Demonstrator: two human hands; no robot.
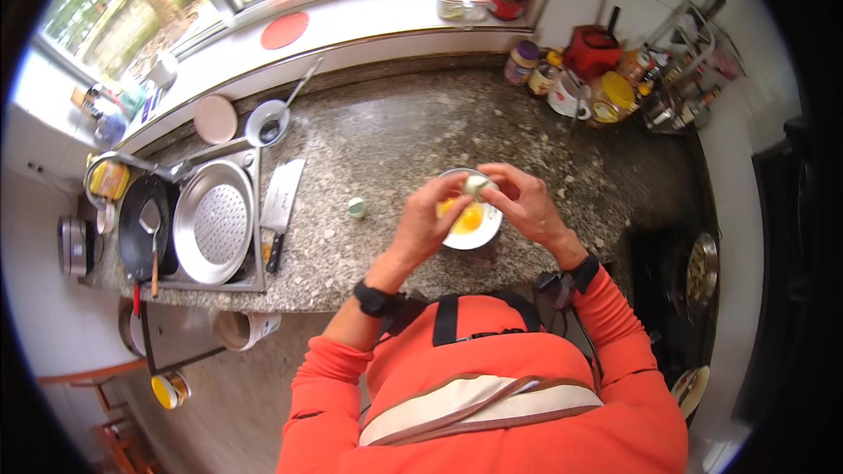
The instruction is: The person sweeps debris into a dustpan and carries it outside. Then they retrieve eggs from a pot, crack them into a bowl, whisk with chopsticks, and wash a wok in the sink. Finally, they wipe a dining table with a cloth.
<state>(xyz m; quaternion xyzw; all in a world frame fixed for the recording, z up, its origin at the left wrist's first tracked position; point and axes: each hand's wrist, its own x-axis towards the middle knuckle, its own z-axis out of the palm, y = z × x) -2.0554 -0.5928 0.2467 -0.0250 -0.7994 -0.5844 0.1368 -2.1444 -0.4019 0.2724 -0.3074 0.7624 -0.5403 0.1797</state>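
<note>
Over a white bowl (475, 241), my left hand (425, 216) and my right hand (529, 203) hold a pale egg (475, 185) between their fingertips. The egg is partly covered by my fingers, and I cannot tell how far its shell is cracked. Yellow yolk (471, 217) with clear egg white lies in the bowl, partly hidden behind my left thumb. On the granite countertop (382, 151), left of my left hand, rests a pale green eggshell piece (356, 208).
Farther left a cleaver (283, 201) lies beside the sink, where a perforated steel pan (214, 224) and a black wok (135, 227) sit. Jars and bottles crowd the back right around a yellow-lidded jar (612, 95). A pan of food (701, 270) stands at the stove, right.
</note>
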